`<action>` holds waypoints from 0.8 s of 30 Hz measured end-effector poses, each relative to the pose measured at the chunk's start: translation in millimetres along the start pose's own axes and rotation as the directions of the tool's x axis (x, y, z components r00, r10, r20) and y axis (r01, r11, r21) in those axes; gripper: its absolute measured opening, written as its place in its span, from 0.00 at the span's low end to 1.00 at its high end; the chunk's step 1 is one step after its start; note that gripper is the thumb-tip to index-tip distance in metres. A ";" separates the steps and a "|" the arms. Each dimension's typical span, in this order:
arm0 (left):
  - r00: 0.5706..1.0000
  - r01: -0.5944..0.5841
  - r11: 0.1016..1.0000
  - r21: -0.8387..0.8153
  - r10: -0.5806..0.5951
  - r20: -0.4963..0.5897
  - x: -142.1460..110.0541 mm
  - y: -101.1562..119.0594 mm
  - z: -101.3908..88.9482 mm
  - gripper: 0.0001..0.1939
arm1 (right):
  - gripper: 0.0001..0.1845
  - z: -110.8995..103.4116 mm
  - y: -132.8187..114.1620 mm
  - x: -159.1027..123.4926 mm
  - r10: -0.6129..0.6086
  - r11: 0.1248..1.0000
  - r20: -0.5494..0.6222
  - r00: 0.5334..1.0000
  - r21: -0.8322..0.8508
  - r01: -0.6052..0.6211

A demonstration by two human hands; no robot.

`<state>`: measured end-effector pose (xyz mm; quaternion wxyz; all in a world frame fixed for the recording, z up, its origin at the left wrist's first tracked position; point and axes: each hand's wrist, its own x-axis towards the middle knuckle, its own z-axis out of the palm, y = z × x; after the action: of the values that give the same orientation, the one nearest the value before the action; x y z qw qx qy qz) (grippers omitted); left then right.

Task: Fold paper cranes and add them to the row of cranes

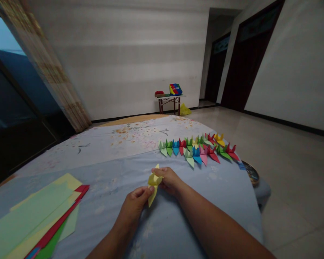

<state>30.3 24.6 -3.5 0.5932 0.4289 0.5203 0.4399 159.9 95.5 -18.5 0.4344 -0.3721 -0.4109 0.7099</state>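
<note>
Between my two hands, just above the blue tablecloth, is a pale yellow paper crane (154,181). My left hand (137,199) pinches its lower side between thumb and fingers. My right hand (169,180) is closed on its upper right side, with the fingertips partly hidden behind the paper. Beyond my right hand, several finished paper cranes (196,154) in green, blue, red, pink and yellow stand in rows near the table's right edge. A stack of coloured paper sheets (35,216), mostly pale green and yellow with some red, lies to the left of my left hand.
The round table wears a blue cloth (110,223) in front and a white floral cloth (102,140) behind. Off its right edge, a stool (263,192) carries a round container (250,172). A small table (169,97) with a colourful box (175,89) stands by the far wall.
</note>
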 end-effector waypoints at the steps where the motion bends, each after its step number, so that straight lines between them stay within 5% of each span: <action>1: 1.000 -0.006 1.000 -0.010 0.006 -0.012 0.3 -1.3 0.5 0.19 | 0.20 -0.2 0.3 0.1 -0.010 1.000 0.003 1.000 -0.016 0.010; 11: 1.000 -0.006 0.993 -0.119 0.004 -0.019 5.4 -8.1 -6.0 0.18 | 0.21 -2.1 0.1 -4.2 -0.011 0.967 0.089 0.996 -0.252 0.033; 24: 0.996 0.033 0.992 -0.124 -0.022 0.091 1.9 -3.4 -7.3 0.17 | 0.19 2.1 -6.1 -7.3 0.040 0.988 0.035 0.999 -0.148 -0.034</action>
<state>23.4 25.9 -7.9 0.6476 0.4028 0.4704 0.4439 162.5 89.9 -10.9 0.3846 -0.3974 -0.4635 0.6923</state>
